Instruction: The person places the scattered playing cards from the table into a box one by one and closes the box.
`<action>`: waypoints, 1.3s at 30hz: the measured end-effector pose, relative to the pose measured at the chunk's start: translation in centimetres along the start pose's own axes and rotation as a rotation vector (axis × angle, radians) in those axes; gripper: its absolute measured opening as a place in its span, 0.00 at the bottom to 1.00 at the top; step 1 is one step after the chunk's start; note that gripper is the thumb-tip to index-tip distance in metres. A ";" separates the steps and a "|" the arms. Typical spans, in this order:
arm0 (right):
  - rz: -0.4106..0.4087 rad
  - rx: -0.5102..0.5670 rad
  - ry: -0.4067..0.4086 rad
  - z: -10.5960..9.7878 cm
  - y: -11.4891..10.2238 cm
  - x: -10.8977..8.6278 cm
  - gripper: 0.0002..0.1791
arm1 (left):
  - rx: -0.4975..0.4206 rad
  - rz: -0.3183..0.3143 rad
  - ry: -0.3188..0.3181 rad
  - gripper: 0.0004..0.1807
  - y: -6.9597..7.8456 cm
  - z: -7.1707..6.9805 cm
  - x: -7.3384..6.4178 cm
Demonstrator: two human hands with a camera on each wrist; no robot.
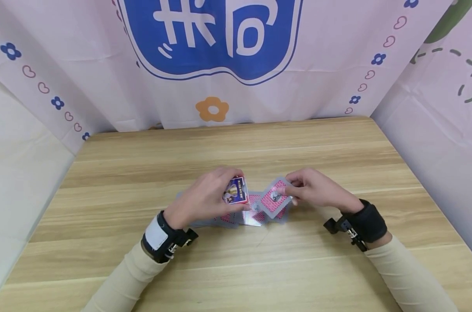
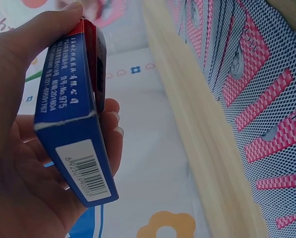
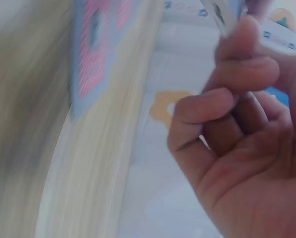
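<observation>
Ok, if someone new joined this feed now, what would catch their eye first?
Probably the big blue emblem on the cloth behind the table. Next, near the middle of the table, the small blue box gripped in the left hand and the pink-patterned card pinched in the right hand, with more cards lying below.

On my remote feed, a cream left sleeve (image 1: 129, 276), 7 o'clock in the head view, and a matching right sleeve (image 1: 407, 275), 5 o'clock, show soft wrinkles. I count 2 black wristbands: the left wristband (image 1: 176, 237) carries a whitish rounded patch (image 1: 156, 233) at its 9 o'clock, a black mount (image 1: 191, 235) and silvery fittings (image 1: 172, 249) toward 4 o'clock; the broad right wristband (image 1: 370, 220) bears a similar dark clip (image 1: 331, 225) with metallic hardware (image 1: 352, 234) toward 8 o'clock.
</observation>
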State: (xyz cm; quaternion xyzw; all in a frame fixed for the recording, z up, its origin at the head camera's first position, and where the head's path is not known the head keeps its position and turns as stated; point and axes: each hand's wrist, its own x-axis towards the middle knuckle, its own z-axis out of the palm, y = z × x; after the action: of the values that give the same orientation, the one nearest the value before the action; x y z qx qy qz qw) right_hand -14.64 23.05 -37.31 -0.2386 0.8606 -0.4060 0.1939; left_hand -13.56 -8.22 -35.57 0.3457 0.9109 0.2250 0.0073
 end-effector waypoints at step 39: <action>0.093 0.348 0.256 6.1 -4.1 0.3 0.11 | 0.062 0.117 0.068 0.38 1.1 1.0 -0.1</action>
State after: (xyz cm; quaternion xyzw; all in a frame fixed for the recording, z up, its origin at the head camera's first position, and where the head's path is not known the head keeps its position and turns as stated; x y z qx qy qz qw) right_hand -10.61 16.85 -37.73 -0.1080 0.8053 -0.5660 0.1396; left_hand -12.65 -7.15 -36.04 0.3906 0.8954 0.2085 -0.0473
